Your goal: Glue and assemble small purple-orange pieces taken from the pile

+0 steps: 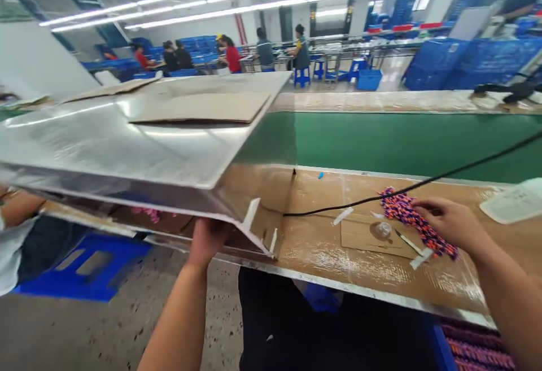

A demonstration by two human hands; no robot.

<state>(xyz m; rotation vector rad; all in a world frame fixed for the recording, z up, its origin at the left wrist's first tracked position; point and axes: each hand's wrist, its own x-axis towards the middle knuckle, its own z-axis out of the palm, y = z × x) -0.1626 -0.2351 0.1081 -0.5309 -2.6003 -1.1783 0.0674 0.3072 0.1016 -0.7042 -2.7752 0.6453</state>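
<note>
My left hand (207,241) is up under the lower edge of a large foil-faced panel (127,145), fingers curled round it, clamped on as far as I can see. The panel is tilted and sticks out over the left end of the bench (322,258), which has a brown paper top. A flat cardboard sheet (199,108) lies on the panel's upper face.

My right hand (449,224) lies on a braided cord bundle (417,224) in orange, purple and blue, at the bench's right side. Fingers are spread over it; can't tell if they're actually gripping. The hands are well apart.

Right by the bundle: a cardboard piece (372,235) with a small clear object (383,230) on it, loose white strips (342,215), and a black cable (359,197) running across the bench and up to the right. A paper sheet (516,201) sits at the right edge.

Green conveyor belt (402,145) runs behind the bench. A co-worker's arm (21,207) shows at far left, behind the panel. Further back, people sit at benches among blue crates (466,63).
</note>
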